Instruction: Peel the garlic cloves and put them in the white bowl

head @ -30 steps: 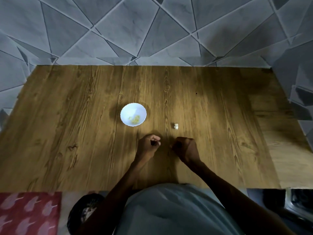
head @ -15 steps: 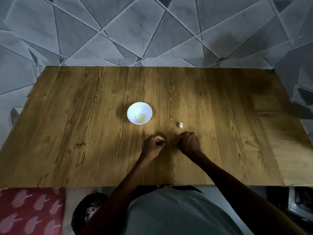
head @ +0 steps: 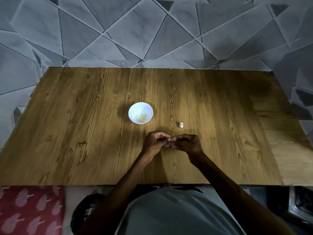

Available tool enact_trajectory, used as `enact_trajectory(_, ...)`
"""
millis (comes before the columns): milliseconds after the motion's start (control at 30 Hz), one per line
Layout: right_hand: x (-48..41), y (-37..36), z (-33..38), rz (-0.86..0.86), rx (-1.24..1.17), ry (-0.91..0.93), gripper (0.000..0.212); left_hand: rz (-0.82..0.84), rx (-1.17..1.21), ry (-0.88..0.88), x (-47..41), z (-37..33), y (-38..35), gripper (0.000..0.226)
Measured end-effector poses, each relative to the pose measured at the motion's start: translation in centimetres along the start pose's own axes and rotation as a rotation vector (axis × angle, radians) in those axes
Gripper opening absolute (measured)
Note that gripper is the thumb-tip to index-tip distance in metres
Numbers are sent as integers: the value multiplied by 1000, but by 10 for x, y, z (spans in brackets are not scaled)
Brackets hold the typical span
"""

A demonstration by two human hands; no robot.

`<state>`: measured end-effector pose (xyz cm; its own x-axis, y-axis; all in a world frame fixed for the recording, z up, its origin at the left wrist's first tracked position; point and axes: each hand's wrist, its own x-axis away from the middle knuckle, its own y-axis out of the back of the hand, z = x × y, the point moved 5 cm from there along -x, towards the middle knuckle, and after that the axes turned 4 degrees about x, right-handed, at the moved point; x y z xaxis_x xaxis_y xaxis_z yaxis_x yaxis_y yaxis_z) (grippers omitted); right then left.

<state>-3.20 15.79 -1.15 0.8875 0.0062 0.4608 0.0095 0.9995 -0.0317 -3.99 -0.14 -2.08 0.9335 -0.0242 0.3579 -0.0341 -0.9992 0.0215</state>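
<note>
A small white bowl (head: 140, 112) stands on the wooden table (head: 84, 133) and holds several pale yellow peeled cloves (head: 142, 118). One unpeeled white garlic clove (head: 181, 125) lies to the right of the bowl. Just in front of it, my left hand (head: 155, 143) and my right hand (head: 187, 143) meet fingertip to fingertip above the table. Between their fingertips they pinch a small pale garlic clove (head: 171, 139), mostly hidden by the fingers.
Grey geometric tiles lie beyond the table's far edge. Below the near edge sit a red patterned cloth (head: 28, 209) at the left, a dark round bin (head: 88, 207), and a dark metal object (head: 301, 204) at the right.
My two hands have moved together from a small gap until their fingertips meet on the small clove. The camera has shifted slightly.
</note>
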Motion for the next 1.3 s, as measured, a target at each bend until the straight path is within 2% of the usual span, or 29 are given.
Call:
enact_trajectory(100,1,-1,5,20,90,26,10,-12,2,-24,5,-6,0,12)
enact_trajectory(267,-3,-4,16,-40,444,108,8,-80,-145,-135,10,-16,1,11)
enact_trajectory(333,-6,-4,16,-45,455,67,12,-66,-216,-211,12,-21,-1,14)
enact_trajectory(433,-7,-1,15,-45,343,-36,18,-44,-293,-286,16,-28,-4,18)
enact_trajectory(500,-5,0,17,-46,351,17,15,-87,-192,-184,16,-26,-3,18)
enact_trajectory(567,-1,-2,26,-84,522,229,12,-109,188,116,14,-18,-3,14)
enact_trajectory(633,3,-6,33,-114,709,471,12,-63,582,373,15,-13,-8,10)
enact_trajectory(700,3,-6,32,-119,720,551,11,-35,669,433,16,-14,-8,11)
enact_trajectory(767,0,-2,27,-92,567,444,10,-36,470,269,15,-21,-4,12)
enact_trajectory(867,-7,1,12,-58,146,44,9,-96,-15,-98,12,-33,2,16)
enact_trajectory(933,-10,2,6,-64,28,-97,8,-110,-165,-205,12,-38,0,14)
enact_trajectory(1000,-11,2,7,-57,38,-95,6,-143,-166,-141,13,-35,0,14)
enact_trajectory(1067,-9,3,11,-53,100,-20,7,-155,39,44,12,-25,-1,16)
enact_trajectory(1133,-9,4,15,-58,161,50,9,-154,173,140,12,-19,-2,17)
enact_trajectory(1300,-21,3,18,-87,337,163,9,-207,30,62,15,-19,5,17)
